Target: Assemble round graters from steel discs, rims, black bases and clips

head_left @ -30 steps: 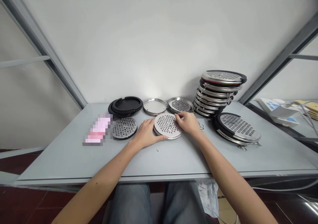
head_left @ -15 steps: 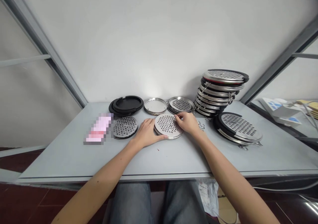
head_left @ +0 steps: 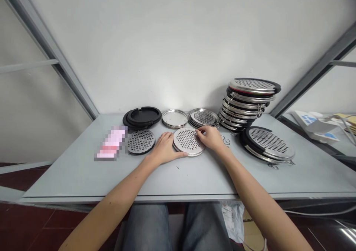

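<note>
Head view: a pale wall (head_left: 167, 39) rises behind a grey table (head_left: 205, 177), on which round metal and black parts are set out in piles. Largest of these is the tall stack (head_left: 246, 104) at the back right, a leaning column of silver and black discs with wire fittings along its side. In front of it lies the low stack (head_left: 268, 143), its perforated metal top partly edged by a black rim. Black rings (head_left: 128, 122) overlap at the back left; nearer the front edge is a pink oblong item (head_left: 111, 143), pixelated beyond recognition. Left hand (head_left: 165, 149): spread, its fingers along the left rim and its thumb at the near rim of the perforated disc pile (head_left: 188, 141), which lies flat at mid-table between the two hands. Right hand (head_left: 213, 138): fingers curled, tips at the right far rim of the same pile; whether they pinch it cannot be told. Behind the pile, side by side, are plain shallow trays (head_left: 175, 118) and perforated trays (head_left: 204, 117). A separate perforated disc (head_left: 141, 141) lies left of the left hand. Smallest are wire clips (head_left: 226, 140), just beside the right hand, and a dark speck (head_left: 178, 167) in front of the pile.
</note>
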The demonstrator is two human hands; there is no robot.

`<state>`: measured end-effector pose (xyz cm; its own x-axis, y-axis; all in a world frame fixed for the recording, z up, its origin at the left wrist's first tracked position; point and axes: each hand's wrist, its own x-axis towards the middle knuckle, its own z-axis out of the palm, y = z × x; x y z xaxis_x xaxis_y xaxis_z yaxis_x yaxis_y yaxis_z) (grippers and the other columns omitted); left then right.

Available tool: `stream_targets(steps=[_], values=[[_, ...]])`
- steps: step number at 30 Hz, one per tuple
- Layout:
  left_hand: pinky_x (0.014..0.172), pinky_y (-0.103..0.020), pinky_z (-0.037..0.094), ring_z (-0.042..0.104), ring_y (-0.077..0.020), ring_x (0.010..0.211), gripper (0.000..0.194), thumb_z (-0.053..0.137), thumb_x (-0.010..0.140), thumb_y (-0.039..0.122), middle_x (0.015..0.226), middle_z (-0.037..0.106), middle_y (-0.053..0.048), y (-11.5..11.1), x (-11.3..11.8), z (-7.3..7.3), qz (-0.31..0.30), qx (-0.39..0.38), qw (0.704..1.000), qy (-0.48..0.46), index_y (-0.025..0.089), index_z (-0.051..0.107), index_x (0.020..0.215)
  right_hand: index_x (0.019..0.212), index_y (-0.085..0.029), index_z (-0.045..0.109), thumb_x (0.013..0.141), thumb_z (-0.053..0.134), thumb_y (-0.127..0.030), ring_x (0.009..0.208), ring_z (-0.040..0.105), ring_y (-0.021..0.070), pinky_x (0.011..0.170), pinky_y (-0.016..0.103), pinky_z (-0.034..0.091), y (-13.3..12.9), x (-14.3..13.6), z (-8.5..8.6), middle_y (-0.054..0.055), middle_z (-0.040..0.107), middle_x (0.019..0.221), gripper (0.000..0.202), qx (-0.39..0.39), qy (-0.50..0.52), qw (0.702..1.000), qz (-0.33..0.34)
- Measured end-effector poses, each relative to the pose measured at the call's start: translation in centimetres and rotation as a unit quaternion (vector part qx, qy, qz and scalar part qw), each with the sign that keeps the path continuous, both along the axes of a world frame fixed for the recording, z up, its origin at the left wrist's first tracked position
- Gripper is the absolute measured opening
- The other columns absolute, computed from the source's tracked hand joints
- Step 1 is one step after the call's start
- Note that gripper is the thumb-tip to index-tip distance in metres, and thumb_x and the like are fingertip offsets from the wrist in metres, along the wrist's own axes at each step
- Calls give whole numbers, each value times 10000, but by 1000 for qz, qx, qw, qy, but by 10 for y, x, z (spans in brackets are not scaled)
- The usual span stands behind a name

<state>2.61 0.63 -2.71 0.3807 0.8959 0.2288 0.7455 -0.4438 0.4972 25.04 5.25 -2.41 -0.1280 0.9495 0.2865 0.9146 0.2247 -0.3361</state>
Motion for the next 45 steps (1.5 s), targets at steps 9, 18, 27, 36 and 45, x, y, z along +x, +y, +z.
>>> stream_targets(steps=[9,18,27,36,45], values=[[1024,-448,362,445,-338,1205,813,718,619,666,1213,556,-127,1,0,-1,-2,-9,1000,-8,189,517,1246,879,-188,743,885,495,-354,807,659,207,691,263,409,3,3,-3,87,745,884,299,-10,13,1000,0],[1066,-463,323,379,-356,1301,928,723,608,668,1313,503,-145,0,0,-2,6,-37,999,0,209,428,1359,801,-169,732,887,488,-346,790,662,206,693,261,411,4,1,-5,101,740,834,313,-26,37,999,-11],[1147,-501,205,124,-354,1450,1028,665,694,634,1574,150,-160,0,-5,0,-28,-45,998,37,194,195,1495,789,-172,708,896,472,-348,754,644,198,656,260,395,1,-4,-4,87,733,815,313,-18,37,999,9],[1176,-482,119,40,-320,1464,961,464,807,700,1581,104,-181,-3,0,-4,-25,-39,996,71,99,162,1494,1127,-125,645,892,508,-351,1129,573,235,987,325,406,0,-8,-10,127,651,1191,354,56,92,984,142],[1191,-421,88,-20,-301,1463,1075,362,789,784,1579,10,-198,-2,0,-4,-25,-70,991,113,25,84,1497,1259,-125,573,907,500,-419,1233,511,276,1068,444,382,-3,-21,-22,168,542,1338,464,24,97,963,251]])
